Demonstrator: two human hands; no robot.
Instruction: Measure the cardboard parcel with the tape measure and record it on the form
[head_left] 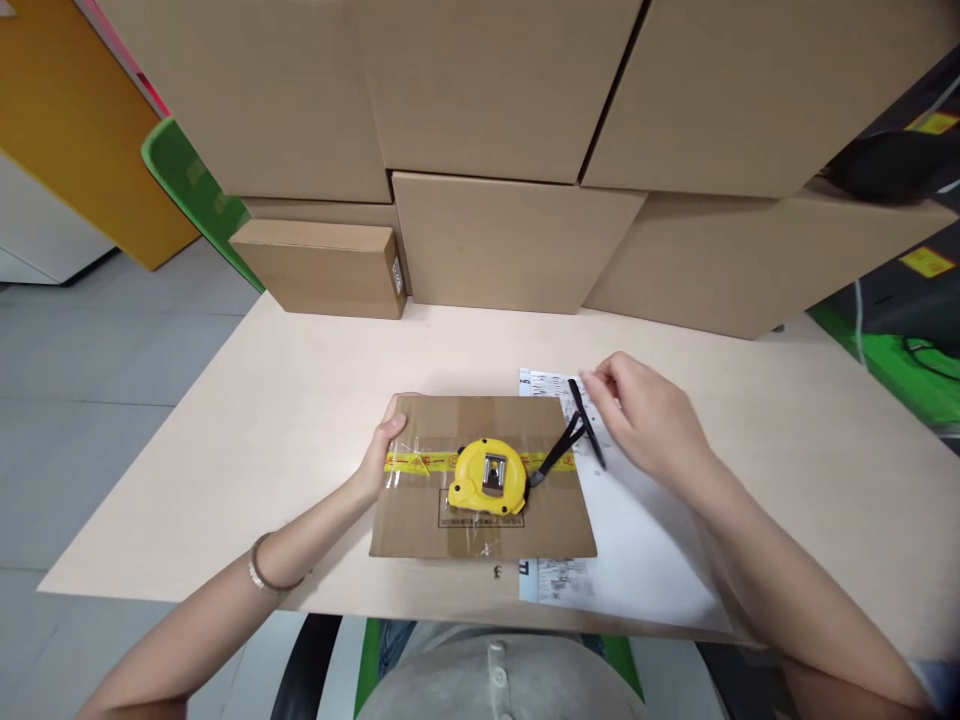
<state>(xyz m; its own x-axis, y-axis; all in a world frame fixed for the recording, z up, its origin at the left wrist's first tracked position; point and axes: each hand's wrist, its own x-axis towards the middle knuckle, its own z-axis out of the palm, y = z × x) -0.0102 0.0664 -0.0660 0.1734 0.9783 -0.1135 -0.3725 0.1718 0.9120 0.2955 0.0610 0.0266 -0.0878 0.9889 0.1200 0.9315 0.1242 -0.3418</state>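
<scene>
A flat cardboard parcel point(420, 505) lies on the pale table point(285, 420), sealed with clear tape and a yellow printed tape strip. A yellow tape measure point(487, 478) rests on top of it, its black wrist strap point(566, 440) trailing to the right. My left hand point(384, 448) presses on the parcel's left edge, fingers curled over it. My right hand point(645, 415) hovers over the parcel's right far corner, fingertips pinched at the strap's far end. A white printed sheet point(637, 540) lies under the parcel's right side.
A wall of large cardboard boxes point(510, 240) stands along the table's far edge, with a small box point(322, 268) at the left. A green chair back point(187, 185) shows behind them. Green and black equipment point(900, 330) sits at the right.
</scene>
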